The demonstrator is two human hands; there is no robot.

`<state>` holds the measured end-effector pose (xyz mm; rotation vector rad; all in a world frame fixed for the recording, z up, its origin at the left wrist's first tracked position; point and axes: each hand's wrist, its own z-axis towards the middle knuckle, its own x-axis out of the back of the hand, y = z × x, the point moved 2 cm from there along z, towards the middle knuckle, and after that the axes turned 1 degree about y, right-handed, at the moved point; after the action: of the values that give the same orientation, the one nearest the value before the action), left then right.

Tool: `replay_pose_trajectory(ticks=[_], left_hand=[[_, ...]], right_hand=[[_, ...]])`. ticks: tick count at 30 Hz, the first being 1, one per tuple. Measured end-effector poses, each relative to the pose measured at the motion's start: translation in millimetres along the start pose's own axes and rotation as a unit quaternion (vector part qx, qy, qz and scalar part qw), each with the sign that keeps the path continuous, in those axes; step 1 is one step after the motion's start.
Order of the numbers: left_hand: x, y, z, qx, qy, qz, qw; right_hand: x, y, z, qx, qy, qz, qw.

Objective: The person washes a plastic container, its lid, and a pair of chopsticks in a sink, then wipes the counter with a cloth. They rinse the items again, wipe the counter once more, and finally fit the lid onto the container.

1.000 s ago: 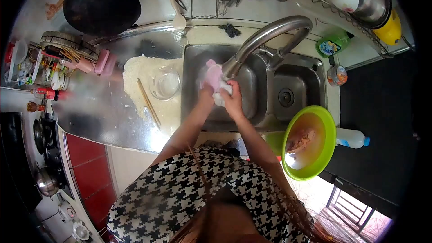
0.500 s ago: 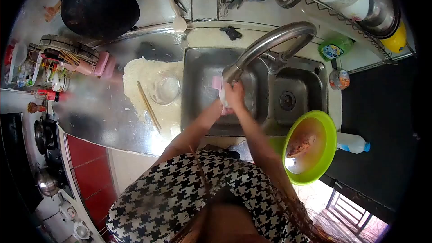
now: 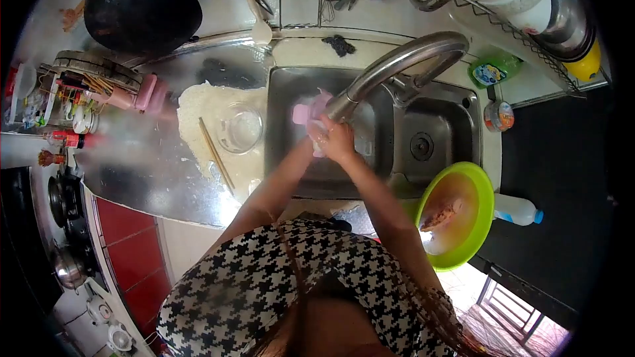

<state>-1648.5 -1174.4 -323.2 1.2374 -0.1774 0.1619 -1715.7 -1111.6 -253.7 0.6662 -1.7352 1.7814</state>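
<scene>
Both hands are together over the left basin of the steel sink [image 3: 281, 165], right under the faucet's spout [image 3: 344, 102]. A small pink item [image 3: 305, 114] with rounded, lobed edges sticks out beyond the fingers; its kind I cannot make out. My left hand [image 3: 314, 147] is closed on it from the left, its fingers mostly hidden behind the item and the other hand. My right hand [image 3: 340, 141] closes on the lower part of the same item, thumb side toward the spout. Both hands look wet.
Left of the sink, a floury patch [image 3: 192, 109] holds a glass bowl [image 3: 239, 129] and chopsticks [image 3: 216, 154]. A green basin [image 3: 488, 225] with cloudy water and reddish food stands right, beside a white bottle [image 3: 519, 210]. Dish soap [image 3: 489, 74] sits behind; the curved faucet [image 3: 423, 43] arches overhead.
The pink item has moved up and left, and more of it shows now. My hands have turned slightly and shifted left under the spout.
</scene>
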Motion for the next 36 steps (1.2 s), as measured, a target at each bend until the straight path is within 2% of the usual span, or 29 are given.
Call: replay_pose_trajectory(ticks=[1, 2, 3, 4, 5, 6, 7, 8, 11, 12, 13, 14, 15, 16, 17, 18, 19, 21, 23, 24, 25, 26, 27, 29, 30, 32, 34, 35, 36], left_hand=[[1.7, 2.7, -0.7, -0.081, 0.038, 0.066, 0.994], [-0.7, -1.0, -2.0, 0.014, -0.014, 0.012, 1.0], [-5.1, -9.6, -9.6, 0.194, -0.094, -0.097, 0.972], [-8.8, -17.3, -20.8, 0.363, -0.146, -0.184, 0.901], [-12.5, -21.6, -31.5, 0.47, -0.173, -0.245, 0.83], [-17.7, -25.7, -42.1, 0.544, -0.182, -0.291, 0.766], [-20.1, -28.0, -49.7, 0.598, -0.183, -0.323, 0.71], [-20.6, -31.0, -53.9, 0.612, -0.166, -0.334, 0.698], [-8.0, -29.4, -51.4, 0.616, -0.126, -0.337, 0.701], [3.1, -25.8, -45.5, 0.588, -0.041, -0.255, 0.766], [12.9, -22.9, -41.1, 0.55, 0.047, -0.168, 0.817], [16.7, -18.9, -38.5, 0.55, 0.048, -0.168, 0.817], [21.6, -16.3, -35.7, 0.494, 0.105, -0.253, 0.825], [26.6, -12.9, -34.4, 0.431, 0.161, -0.334, 0.823], [29.8, -9.8, -33.8, 0.403, 0.184, -0.406, 0.799], [32.1, -11.7, -33.9, 0.402, 0.188, -0.405, 0.799], [34.4, -14.7, -33.6, 0.379, 0.186, -0.414, 0.807], [40.9, -13.4, -35.9, 0.356, 0.186, -0.422, 0.813], [49.4, 5.8, -38.3, 0.344, 0.115, -0.424, 0.83], [55.8, 13.1, -41.4, 0.345, 0.116, -0.422, 0.83], [62.3, 21.9, -44.3, 0.354, 0.074, -0.422, 0.831], [69.9, 31.1, -47.3, 0.363, 0.032, -0.421, 0.831], [80.9, 44.7, -48.5, 0.361, 0.035, -0.42, 0.832], [101.7, 68.3, -56.4, 0.397, -0.049, -0.359, 0.843], [110.8, 71.2, -63.8, 0.397, -0.046, -0.358, 0.844], [130.5, 72.2, -82.0, 0.454, 0.049, -0.421, 0.784], [150.5, 73.1, -88.7, 0.436, 0.058, -0.438, 0.784], [159.6, 71.1, -92.0, 0.461, 0.118, -0.463, 0.748], [165.4, 75.9, -92.9, 0.484, 0.177, -0.486, 0.706]], right_hand=[[-6.8, 9.7, 6.6, -0.055, 0.032, 0.061, 0.996], [-13.1, 19.6, 13.3, -0.11, 0.064, 0.122, 0.984], [-10.4, 24.7, 21.0, -0.11, 0.065, 0.123, 0.984], [-1.3, 30.8, 29.0, -0.06, 0.096, 0.109, 0.988], [7.1, 36.1, 36.2, -0.009, 0.127, 0.094, 0.987], [11.2, 41.5, 43.0, -0.008, 0.127, 0.094, 0.987], [11.6, 49.3, 49.3, -0.053, 0.101, 0.05, 0.992], [10.6, 56.0, 52.6, -0.097, 0.073, 0.005, 0.993], [-2.2, 76.9, 42.4, -0.051, 0.076, 0.058, 0.994], [0.3, 79.5, 35.0, -0.051, 0.076, 0.056, 0.994], [0.3, 82.9, 24.9, -0.085, 0.021, 0.151, 0.985], [-1.1, 84.8, 15.8, -0.119, -0.034, 0.244, 0.962], [-4.5, 91.0, 6.7, -0.248, -0.071, 0.197, 0.946], [-6.5, 91.8, -1.1, -0.248, -0.074, 0.197, 0.946], [-8.5, 94.3, -8.6, -0.313, -0.028, 0.312, 0.896], [-10.2, 98.0, -12.9, -0.372, 0.018, 0.42, 0.827], [-20.2, 105.3, -10.0, -0.334, -0.052, 0.607, 0.72], [-21.3, 104.1, -19.8, -0.317, -0.073, 0.611, 0.721], [-18.9, 85.7, -23.5, -0.302, -0.092, 0.616, 0.722], [-20.8, 77.6, -20.8, -0.252, -0.104, 0.566, 0.778], [-23.0, 74.2, -19.2, -0.199, -0.116, 0.512, 0.827], [-24.6, 72.5, -19.4, -0.199, -0.118, 0.513, 0.827], [-28.9, 73.1, -18.4, -0.228, -0.121, 0.536, 0.804], [-32.9, 67.7, -17.0, -0.254, -0.127, 0.558, 0.779], [-28.8, 61.4, -18.0, -0.263, -0.09, 0.554, 0.785], [-27.7, 56.6, -19.1, -0.272, -0.054, 0.549, 0.788], [-23.9, 55.9, -12.3, -0.22, -0.008, 0.482, 0.848], [-20.0, 56.0, -6.8, -0.173, 0.007, 0.424, 0.889], [-20.0, 58.1, -3.1, -0.174, 0.002, 0.424, 0.889]])
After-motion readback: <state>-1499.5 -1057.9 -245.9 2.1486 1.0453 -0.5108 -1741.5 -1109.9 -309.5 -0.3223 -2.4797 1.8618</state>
